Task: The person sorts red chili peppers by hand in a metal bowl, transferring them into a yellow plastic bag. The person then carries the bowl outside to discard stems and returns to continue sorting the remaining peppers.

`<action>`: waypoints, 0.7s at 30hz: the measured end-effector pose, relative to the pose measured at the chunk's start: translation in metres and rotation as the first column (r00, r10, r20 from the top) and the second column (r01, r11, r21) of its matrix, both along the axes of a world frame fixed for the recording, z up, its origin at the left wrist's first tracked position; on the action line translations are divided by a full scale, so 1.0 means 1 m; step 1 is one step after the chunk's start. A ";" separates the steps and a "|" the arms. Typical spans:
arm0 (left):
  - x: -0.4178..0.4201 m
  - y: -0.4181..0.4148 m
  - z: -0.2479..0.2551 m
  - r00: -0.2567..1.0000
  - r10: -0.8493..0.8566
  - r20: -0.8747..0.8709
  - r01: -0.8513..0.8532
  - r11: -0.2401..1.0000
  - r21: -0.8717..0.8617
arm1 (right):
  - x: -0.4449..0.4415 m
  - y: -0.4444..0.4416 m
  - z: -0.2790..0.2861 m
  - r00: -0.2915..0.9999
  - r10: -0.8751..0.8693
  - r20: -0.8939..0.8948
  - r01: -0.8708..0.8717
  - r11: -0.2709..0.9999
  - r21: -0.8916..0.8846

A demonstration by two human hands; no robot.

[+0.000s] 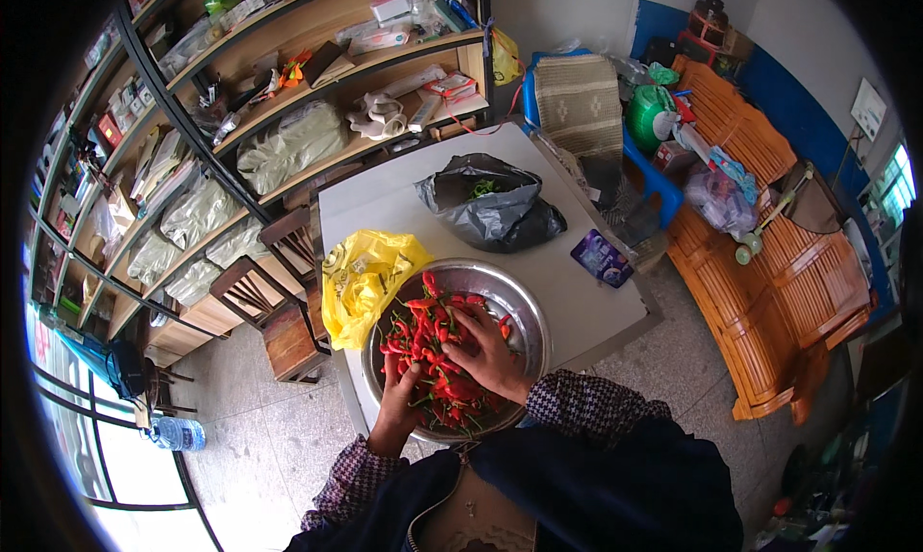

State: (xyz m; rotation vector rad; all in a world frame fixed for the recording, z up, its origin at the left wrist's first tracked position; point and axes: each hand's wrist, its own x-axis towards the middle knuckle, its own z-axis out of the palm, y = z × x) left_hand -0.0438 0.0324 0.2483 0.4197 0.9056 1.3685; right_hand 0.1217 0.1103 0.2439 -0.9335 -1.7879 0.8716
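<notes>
A wide stainless steel basin [537, 321] stands at the near edge of the table, with a heap of red chili peppers [458, 386] with green stems in it. My left hand [399, 400] rests against the left side of the heap, its fingertips partly hidden among the peppers. On the upper right of the heap lies my right hand [490, 354], fingers spread over the peppers; whether either hand grips one cannot be told. A crumpled yellow plastic bag [364, 285] touches the basin's upper left rim. Behind the basin, a black plastic bag [490, 206] stands open with something green inside.
The grey-white table [591, 321] also holds a purple packet [602, 258] at its right. Wooden chairs [288, 335] stand at the left, beside loaded shelves [288, 134]. To the right are a blue plastic chair [660, 184] and a wooden bench [728, 299] bearing bags.
</notes>
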 end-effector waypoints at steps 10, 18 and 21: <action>0.000 0.005 -0.001 1.000 -0.011 -0.003 0.011 0.999 -0.033 | -0.002 0.005 -0.005 1.000 -0.019 -0.015 0.020 0.999 0.026; -0.006 0.001 -0.016 0.999 0.020 -0.045 -0.022 0.999 -0.046 | -0.005 0.000 -0.007 1.000 0.005 0.004 -0.005 1.000 0.009; -0.011 0.000 -0.013 0.998 -0.012 -0.054 0.011 1.000 -0.018 | -0.008 -0.001 -0.010 0.998 0.052 -0.038 -0.054 0.997 -0.049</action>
